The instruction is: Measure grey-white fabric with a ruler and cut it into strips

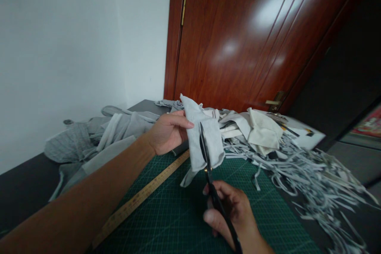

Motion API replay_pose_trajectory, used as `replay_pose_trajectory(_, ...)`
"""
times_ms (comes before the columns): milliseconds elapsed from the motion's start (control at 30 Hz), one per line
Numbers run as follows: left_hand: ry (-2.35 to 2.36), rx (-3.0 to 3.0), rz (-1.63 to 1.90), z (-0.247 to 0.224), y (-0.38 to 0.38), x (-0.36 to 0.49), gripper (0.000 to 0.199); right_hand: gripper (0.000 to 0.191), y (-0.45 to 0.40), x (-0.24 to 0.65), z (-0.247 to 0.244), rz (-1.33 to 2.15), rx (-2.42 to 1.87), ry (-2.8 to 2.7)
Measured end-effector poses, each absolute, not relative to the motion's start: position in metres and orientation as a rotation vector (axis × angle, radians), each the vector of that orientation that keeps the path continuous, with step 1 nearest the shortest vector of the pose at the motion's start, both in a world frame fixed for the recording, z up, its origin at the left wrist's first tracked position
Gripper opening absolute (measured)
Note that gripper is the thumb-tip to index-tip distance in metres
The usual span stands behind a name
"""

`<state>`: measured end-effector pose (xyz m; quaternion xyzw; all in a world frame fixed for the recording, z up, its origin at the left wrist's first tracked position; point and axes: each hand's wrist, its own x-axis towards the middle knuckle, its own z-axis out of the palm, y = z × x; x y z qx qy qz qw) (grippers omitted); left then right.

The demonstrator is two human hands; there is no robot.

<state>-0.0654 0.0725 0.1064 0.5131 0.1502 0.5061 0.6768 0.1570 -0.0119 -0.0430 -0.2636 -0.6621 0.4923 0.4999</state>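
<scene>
My left hand [169,131] grips a light grey piece of fabric [192,115] at its left edge, thumb in front and fingers behind, raised above the mat. In my right hand [235,210] is a pair of black scissors [210,174], its blades pointing up and away from me. The blades are parted and reach into the fabric from its lower edge. A narrow strip of the cloth [187,177] dangles at the lower left of the piece. Part of the scissor handles is hidden by my right fingers.
A green cutting mat [166,210] lies on the dark table, with a wooden ruler [145,194] slanting across it. Grey fabric [119,131] is heaped at left, pale fabric [263,131] at back right. Many thin cloth strips [315,186] spread along the right. A wooden door [226,47] stands behind.
</scene>
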Motion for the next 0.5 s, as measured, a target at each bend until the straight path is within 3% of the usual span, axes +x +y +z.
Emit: replay_pose_trajectory(500, 0.307, 1.192, 1.082, 0.0959, 0.0771, -0.0563, 0.019, 0.039, -0.0131, 0.1576, -0.0450, 1.189, -0.643, -1.565)
